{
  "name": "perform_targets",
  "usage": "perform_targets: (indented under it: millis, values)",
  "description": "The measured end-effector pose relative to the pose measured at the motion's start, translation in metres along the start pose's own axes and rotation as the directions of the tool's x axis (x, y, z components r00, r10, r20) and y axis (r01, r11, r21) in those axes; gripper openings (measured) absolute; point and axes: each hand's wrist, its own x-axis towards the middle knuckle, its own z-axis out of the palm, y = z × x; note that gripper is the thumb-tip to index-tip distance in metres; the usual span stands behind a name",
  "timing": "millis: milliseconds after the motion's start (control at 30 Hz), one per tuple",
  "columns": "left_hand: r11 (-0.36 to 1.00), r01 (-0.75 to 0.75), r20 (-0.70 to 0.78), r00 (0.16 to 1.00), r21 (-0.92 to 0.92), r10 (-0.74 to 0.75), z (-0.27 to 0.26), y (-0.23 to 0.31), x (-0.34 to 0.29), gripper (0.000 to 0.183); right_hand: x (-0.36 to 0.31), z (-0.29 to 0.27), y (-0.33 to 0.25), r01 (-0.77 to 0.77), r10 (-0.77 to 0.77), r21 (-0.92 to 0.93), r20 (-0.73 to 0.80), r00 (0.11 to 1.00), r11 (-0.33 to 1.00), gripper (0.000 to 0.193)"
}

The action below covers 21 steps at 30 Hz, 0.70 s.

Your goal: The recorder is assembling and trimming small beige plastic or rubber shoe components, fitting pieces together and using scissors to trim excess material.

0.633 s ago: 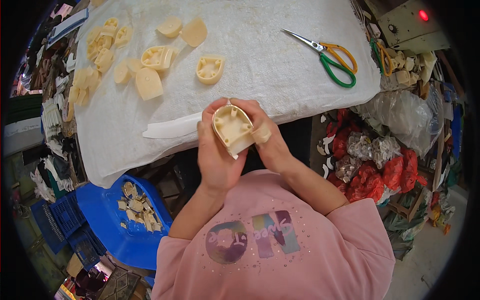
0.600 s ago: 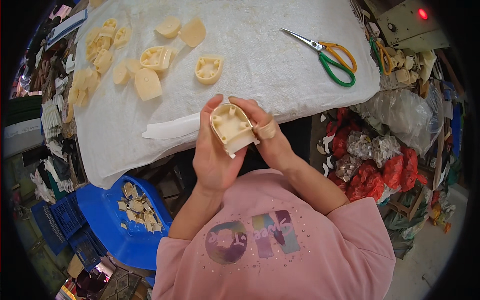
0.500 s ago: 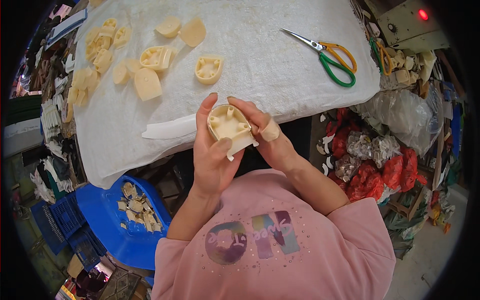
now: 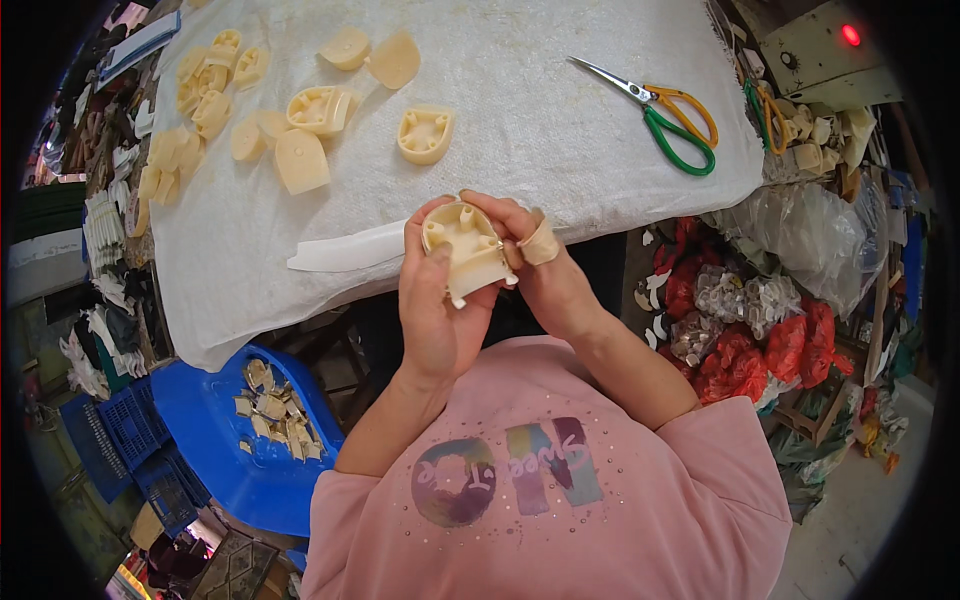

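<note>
Between my two hands, near the table's front edge, I hold a cream plastic shoe-heel-shaped piece (image 4: 466, 238), its hollow side with small posts facing up. A strip with small prongs sticks out at its near end. My left hand (image 4: 432, 290) grips its left side, the thumb over the rim. My right hand (image 4: 535, 262) closes round its right side; a tan wrap (image 4: 541, 243) circles one finger. Just beyond, a similar hollow piece (image 4: 426, 135) lies on the white sheet. A white strip (image 4: 345, 248) lies at the table edge, left of my hands.
More cream pieces (image 4: 302, 161) lie at the left of the white-covered table (image 4: 540, 130). Scissors (image 4: 672, 118) with green and yellow handles rest at the right. A blue plastic chair (image 4: 200, 420) with cream scraps (image 4: 283, 415) stands lower left; red bags (image 4: 735, 360) are at the right.
The held piece has tilted slightly, and my left thumb has shifted up onto its inner rim. My left fingers have curled closer round its far edge.
</note>
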Motion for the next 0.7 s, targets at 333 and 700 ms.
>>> perform_targets:
  millis: [333,700]
  values:
    - [0.965,0.095,-0.019,0.995,-0.245,-0.103,0.0003,0.0045,-0.0012,0.043,-0.0004,-0.0006,-0.0040,-0.167,0.169,0.109,-0.010,0.985,0.980,0.058]
    - [0.999,0.032,0.020,0.999,0.036,-0.032,-0.0071,0.0041,-0.0038,0.047,-0.0012,0.0005,-0.0053,0.047,-0.035,-0.146,0.085,0.996,0.988,0.043]
